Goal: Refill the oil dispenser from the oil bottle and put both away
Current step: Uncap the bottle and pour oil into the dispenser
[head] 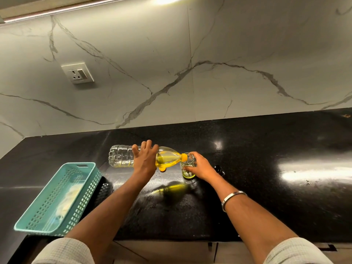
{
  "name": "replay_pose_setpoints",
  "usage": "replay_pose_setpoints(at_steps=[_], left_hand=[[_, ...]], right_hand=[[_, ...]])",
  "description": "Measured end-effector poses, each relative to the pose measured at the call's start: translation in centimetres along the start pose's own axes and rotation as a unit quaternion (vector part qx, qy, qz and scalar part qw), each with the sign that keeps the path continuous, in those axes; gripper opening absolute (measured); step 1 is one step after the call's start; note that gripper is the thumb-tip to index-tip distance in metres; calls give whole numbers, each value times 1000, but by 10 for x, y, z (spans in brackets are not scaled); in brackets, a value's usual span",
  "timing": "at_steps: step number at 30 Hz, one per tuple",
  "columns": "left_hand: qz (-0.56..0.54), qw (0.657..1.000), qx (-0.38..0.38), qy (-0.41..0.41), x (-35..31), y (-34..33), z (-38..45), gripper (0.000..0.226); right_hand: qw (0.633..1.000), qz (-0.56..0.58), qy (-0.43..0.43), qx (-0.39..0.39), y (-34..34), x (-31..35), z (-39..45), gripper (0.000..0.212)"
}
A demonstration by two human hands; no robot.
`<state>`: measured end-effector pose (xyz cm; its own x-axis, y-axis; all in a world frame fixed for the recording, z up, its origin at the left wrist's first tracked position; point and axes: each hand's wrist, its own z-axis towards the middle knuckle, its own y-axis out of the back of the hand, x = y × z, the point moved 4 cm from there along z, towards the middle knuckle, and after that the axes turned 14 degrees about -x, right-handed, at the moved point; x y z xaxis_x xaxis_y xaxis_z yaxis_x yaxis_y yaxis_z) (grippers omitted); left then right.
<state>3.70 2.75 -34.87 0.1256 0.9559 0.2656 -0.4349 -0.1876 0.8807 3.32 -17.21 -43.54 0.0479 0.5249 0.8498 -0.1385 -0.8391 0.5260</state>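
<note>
Left hand (145, 159) grips the bottle (133, 156) round its middle, tipped nearly flat above the black counter (266, 168), its yellow neck touching the rim of the glass dispenser (187, 165). Right hand (202, 165) wraps round the dispenser, standing upright on the counter. Well left sits a teal basket (57, 199).
</note>
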Motion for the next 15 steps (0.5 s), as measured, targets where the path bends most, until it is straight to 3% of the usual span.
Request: replay_pose_setpoints(at_steps=[15], left_hand=[[-3, 1000, -4, 3, 0, 0, 1, 57]], right_hand=[[1000, -4, 0, -1, -1, -1, 1, 57]])
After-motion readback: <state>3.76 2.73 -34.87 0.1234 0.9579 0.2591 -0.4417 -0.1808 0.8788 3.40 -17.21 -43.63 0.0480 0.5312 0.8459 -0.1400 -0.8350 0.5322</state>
